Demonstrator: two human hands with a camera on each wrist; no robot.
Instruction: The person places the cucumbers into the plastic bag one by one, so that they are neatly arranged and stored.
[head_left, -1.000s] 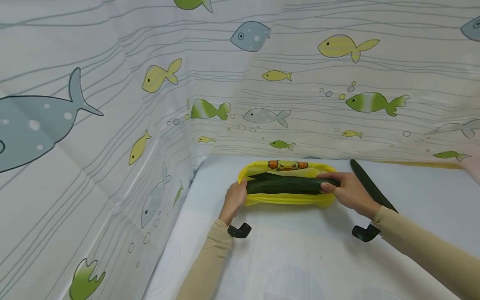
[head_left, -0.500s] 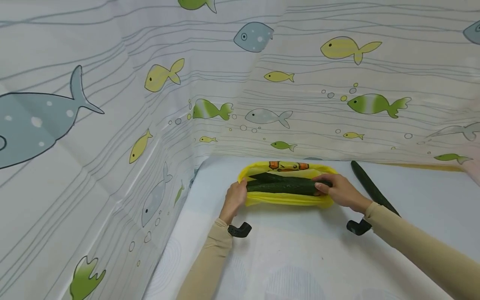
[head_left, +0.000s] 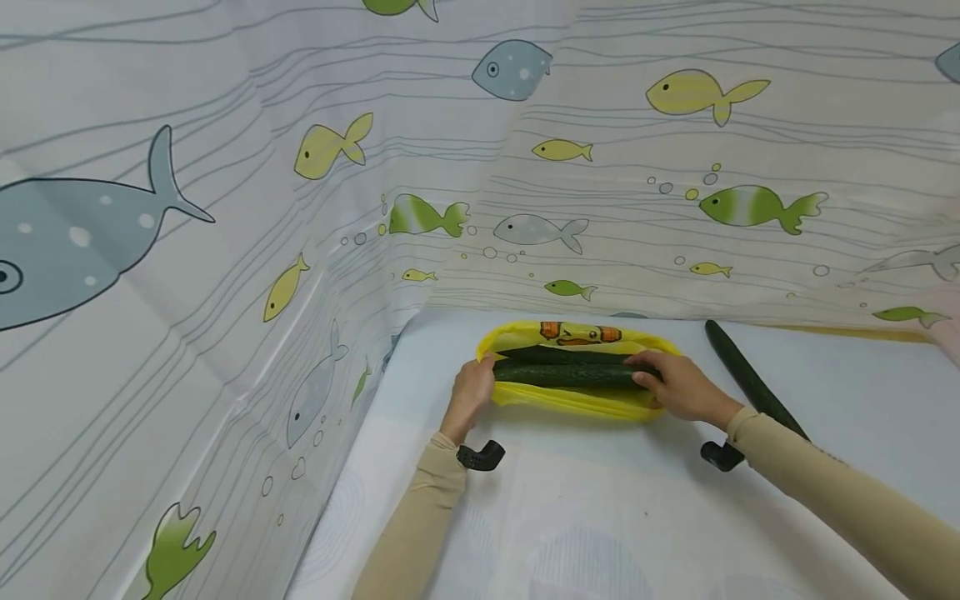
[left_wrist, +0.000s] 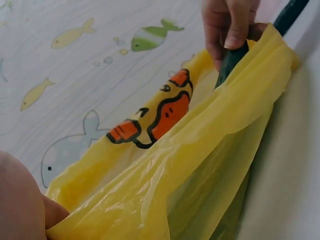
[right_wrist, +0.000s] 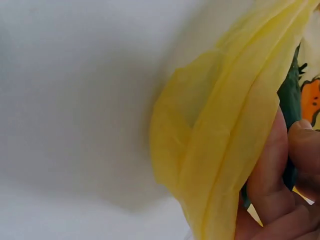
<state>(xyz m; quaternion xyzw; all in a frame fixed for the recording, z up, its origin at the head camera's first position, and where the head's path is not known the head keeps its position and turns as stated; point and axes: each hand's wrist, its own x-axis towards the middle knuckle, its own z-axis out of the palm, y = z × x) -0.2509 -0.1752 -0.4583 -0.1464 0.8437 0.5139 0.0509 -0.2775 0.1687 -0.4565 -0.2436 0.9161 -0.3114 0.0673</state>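
Note:
A yellow plastic bag [head_left: 577, 402] with an orange cartoon print lies with its mouth held wide. My left hand [head_left: 472, 392] grips the rim at its left end; the left wrist view shows the yellow film [left_wrist: 150, 190] stretched away from that hand. Inside the mouth lies a long dark green cucumber [head_left: 562, 374], its right end held between the thumb and fingers of my right hand [head_left: 682, 390]. Behind it another dark green shape [head_left: 540, 354] is partly hidden in the bag. The right wrist view shows the thumb against the cucumber [right_wrist: 290, 100].
To the right, another cucumber [head_left: 746, 367] lies slantwise on the white table [head_left: 600, 500], its near end hidden behind the right forearm. A fish-patterned sheet [head_left: 450, 167] hangs along the left and back of the table.
My right hand has shifted left with the cucumber, which now sits further into the bag's mouth. The bag's front rim has sagged outward at the right. The left hand keeps its place.

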